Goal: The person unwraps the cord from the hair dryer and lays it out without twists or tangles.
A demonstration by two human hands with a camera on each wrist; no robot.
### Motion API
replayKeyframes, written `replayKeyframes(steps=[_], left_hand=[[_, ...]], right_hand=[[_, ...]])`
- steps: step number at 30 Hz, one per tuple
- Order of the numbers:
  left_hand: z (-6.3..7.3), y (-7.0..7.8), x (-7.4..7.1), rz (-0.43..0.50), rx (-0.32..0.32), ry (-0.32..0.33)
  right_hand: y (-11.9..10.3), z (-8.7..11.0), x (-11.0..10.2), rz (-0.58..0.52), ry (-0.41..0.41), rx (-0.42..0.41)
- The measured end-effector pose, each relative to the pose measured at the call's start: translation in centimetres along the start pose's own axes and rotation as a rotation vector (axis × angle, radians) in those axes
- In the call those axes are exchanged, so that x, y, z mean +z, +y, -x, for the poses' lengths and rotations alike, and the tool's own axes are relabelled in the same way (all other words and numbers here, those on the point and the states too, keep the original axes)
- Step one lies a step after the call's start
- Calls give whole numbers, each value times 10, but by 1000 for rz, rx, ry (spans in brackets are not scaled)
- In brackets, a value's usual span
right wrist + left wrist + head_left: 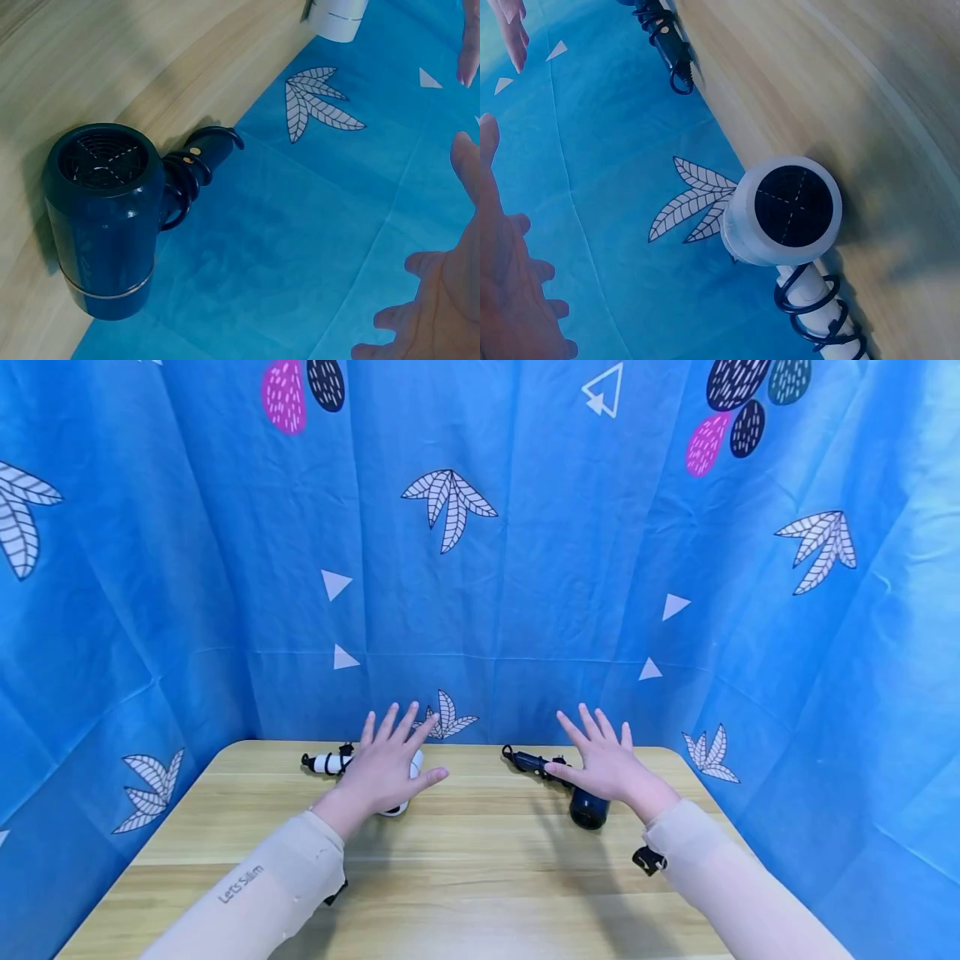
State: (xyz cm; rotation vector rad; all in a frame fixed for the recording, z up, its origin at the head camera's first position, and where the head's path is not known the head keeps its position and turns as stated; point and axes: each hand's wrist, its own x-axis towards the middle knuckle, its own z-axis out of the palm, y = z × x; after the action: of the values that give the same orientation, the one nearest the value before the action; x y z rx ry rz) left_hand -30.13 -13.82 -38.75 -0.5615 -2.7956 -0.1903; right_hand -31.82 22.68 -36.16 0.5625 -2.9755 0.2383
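Observation:
My left hand [386, 768] hovers above the table with its fingers spread, holding nothing. Partly hidden beneath it in the head view lies a white hair dryer [739, 217], a black cord [836, 315] wound round its handle. Over on the right, my right hand [603, 764] is likewise stretched out, fingers apart and nothing in it. Below that hand lies a dark blue hair dryer [105, 240] whose handle [217, 146] is also wrapped in black cord. Both wrist views show the hands apart from the dryers.
Both dryers lie near the far edge of a light wooden table [465, 877]. A blue patterned curtain [502, 585] hangs behind the table and along both sides. A black strap piece [648, 860] shows at the right sleeve.

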Motion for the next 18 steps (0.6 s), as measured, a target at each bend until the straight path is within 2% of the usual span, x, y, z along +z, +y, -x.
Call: replayKeyframes(steps=[6, 18], left_hand=[[1, 1, 3, 13, 16, 21], [1, 4, 11, 32, 22, 7]], right_hand=[[1, 1, 4, -11, -4, 10], [7, 3, 13, 4, -14, 16]])
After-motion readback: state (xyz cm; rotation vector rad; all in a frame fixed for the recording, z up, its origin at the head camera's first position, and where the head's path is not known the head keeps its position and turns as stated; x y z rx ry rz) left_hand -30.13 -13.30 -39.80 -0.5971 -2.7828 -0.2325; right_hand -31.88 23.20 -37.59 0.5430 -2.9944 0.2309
